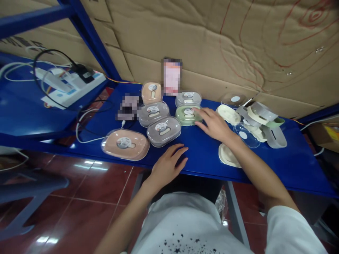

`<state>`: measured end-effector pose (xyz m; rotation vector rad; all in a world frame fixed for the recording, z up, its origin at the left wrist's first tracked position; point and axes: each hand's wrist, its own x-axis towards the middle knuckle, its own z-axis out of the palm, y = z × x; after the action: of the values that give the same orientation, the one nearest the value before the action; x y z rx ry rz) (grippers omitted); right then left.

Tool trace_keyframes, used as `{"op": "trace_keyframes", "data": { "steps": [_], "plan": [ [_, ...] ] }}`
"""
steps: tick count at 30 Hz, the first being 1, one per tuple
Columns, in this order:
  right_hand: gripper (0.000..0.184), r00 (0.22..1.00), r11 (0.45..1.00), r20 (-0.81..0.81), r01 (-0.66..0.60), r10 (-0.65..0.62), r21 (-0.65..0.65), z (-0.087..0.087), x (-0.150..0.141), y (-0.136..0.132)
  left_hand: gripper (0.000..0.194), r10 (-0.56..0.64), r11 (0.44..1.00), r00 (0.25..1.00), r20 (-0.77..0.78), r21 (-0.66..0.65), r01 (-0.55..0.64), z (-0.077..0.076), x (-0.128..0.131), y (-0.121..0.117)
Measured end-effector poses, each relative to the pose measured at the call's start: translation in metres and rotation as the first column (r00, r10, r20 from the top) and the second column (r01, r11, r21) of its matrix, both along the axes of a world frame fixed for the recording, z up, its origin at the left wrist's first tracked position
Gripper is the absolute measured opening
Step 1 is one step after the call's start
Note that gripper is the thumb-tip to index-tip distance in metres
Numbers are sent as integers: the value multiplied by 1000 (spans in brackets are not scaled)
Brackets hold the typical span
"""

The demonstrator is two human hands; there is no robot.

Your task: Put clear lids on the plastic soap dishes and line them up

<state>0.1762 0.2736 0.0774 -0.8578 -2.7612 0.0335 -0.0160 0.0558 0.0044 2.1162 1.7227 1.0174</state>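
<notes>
My right hand (212, 123) reaches over the blue table, its fingertips at the right end of a green oval box (182, 115) with a clear lid and a round label. The fingers are spread apart and do not wrap round the box. Near the table's front edge my left hand (168, 163) hovers or rests with fingers apart, holding nothing. Just beyond it lies a grey oval box (169, 133), with a second grey box (145, 118) behind. A pink box (113, 148) sits to the left. Farther back are an orange box (148, 92) and another grey box (196, 100).
Cream trays (228, 155), clear lids (250, 141) and loose grey box parts (275, 137) lie to the right. A phone (172, 77) leans on the cardboard wall (201, 42). At left are a cable (90, 141) and a power strip (87, 84).
</notes>
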Motion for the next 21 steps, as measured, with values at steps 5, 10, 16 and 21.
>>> {"op": "trace_keyframes", "data": {
  "steps": [5, 10, 16, 21],
  "plan": [
    [52, 989, 990, -46, 139, -140, -23, 18, 82, -36, 35, -9, 1000, 1000, -13, 12, 9, -1, 0, -1],
    [48, 950, 950, -22, 311, -311, -2, -18, 155, -115, 34, -32, 999, 999, -18, -16, 32, 2, -1, -1],
    [68, 958, 950, -21, 280, -286, -137, -52, 120, -165, 48, -247, 969, 959, -140, -30, 245, 10, 12, -5],
    [67, 977, 971, -151, 117, -150, -211, -34, 96, -132, 54, -259, 966, 935, -244, -45, 255, 11, 17, -8]
  ]
}}
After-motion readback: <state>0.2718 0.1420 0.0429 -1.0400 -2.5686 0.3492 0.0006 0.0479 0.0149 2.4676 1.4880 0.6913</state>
